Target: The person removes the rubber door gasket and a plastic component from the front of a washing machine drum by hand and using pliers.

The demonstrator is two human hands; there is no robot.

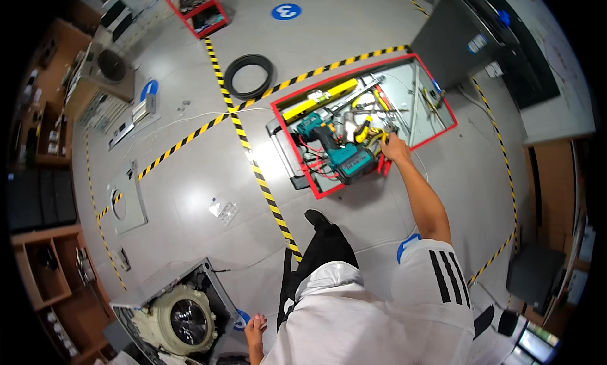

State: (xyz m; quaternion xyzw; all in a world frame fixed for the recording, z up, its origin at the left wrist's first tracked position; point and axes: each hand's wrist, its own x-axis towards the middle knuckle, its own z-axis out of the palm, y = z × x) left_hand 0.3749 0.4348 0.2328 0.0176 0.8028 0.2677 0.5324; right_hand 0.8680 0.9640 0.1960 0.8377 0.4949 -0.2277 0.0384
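My right hand [396,148] reaches into a red-rimmed tool tray [446,126], fingers closed among the hand tools; what they grip, if anything, is too small to make out. Red-handled pliers [384,165] lie beside that hand, and a yellow-and-black handled tool [363,130] is just left of it. Nearer the tray's left end rests a teal-and-black cordless drill [344,156]. A yellow spirit level [320,100] runs along the far side. Low at my left side, my left hand [255,330] hangs with loosely bent fingers apart, holding nothing, near an opened washing machine [190,321].
A black rubber ring [231,76] lies on the floor beyond the tray. Striped tape [259,175] crosses the floor. A white panel with a round hole [129,204] lies at left. A grey appliance cabinet [452,39] stands far right, a red tool cart [208,24] far left.
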